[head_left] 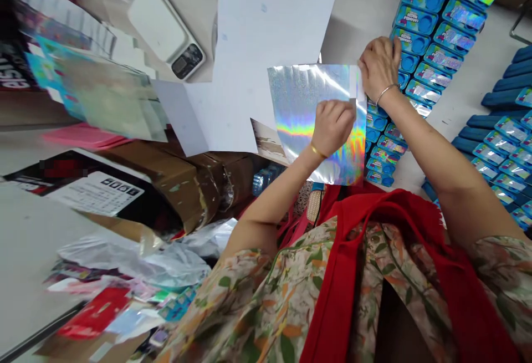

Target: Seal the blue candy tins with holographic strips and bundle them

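Note:
A shiny holographic sheet (295, 113) with rainbow bands lies in front of me, its right side over a row of blue boxes. My left hand (334, 127) is above the sheet, fingers curled together near a pale strip along its right side. Whatever those fingers pinch is hidden. At the sheet's upper right corner, my right hand (379, 69) is bent with fingers close together beside the blue boxes (416, 18). Its fingertips are against the boxes, and I cannot make out anything held. Several boxes carry shiny labels.
Large white sheets (274, 14) spread behind the holographic one. A white scale (166, 30) stands back left. More blue boxes (505, 141) are stacked at the right. Cardboard boxes (166, 169), a black printed carton (100, 191) and plastic bags (137, 257) crowd the left.

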Action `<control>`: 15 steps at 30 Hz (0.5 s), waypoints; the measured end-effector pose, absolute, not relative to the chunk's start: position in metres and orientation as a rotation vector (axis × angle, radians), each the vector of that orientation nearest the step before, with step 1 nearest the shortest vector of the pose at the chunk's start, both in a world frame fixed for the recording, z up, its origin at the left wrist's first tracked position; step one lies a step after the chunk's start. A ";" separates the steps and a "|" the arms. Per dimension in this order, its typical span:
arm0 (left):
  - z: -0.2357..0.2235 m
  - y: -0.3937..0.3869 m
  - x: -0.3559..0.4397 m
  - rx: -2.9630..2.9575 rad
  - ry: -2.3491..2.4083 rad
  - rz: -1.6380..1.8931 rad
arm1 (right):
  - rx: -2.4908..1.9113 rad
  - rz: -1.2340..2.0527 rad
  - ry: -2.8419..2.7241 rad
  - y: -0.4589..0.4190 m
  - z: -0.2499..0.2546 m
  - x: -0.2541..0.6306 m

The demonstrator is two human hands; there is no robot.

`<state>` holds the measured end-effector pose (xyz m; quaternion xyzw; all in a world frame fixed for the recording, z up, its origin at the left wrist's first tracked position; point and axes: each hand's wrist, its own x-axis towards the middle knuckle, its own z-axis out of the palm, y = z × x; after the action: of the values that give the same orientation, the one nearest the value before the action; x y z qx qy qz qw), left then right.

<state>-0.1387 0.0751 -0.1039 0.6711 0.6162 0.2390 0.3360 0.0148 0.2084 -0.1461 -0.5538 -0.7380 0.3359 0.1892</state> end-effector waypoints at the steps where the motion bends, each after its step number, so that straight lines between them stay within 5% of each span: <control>1: -0.092 0.059 -0.135 1.714 1.629 0.673 | -1.516 0.925 -2.041 0.205 -0.142 0.017; 7: -0.060 0.004 -0.104 1.058 1.724 1.109 | -1.442 1.062 -1.540 0.107 -0.105 0.057; 11: -0.077 -0.020 -0.077 0.747 1.580 1.125 | -1.574 1.588 -1.103 0.008 -0.092 0.093; 15: -0.096 -0.052 -0.053 0.610 1.484 1.060 | -1.612 1.577 -1.069 -0.050 -0.090 0.117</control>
<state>-0.0534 -0.0524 -0.0963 0.2599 0.6330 0.4521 0.5722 0.1172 -0.0497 -0.0903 -0.6124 -0.4062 0.5994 0.3174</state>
